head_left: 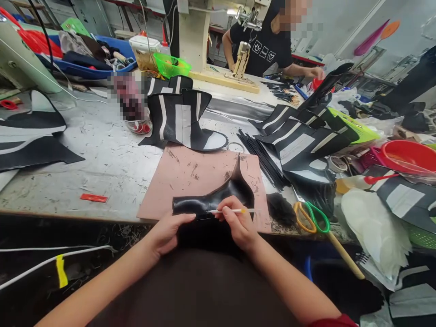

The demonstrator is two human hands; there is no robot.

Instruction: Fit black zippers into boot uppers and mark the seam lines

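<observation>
Black piece (221,193) lies beyond my left hand (167,234), which clamps its near edge; my right hand (239,223) pinches a pen (251,210).

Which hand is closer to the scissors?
Right. The right hand, holding a thin white stick, is left of the scissors; the left hand is farther left, at the black boot piece's near edge.
</observation>
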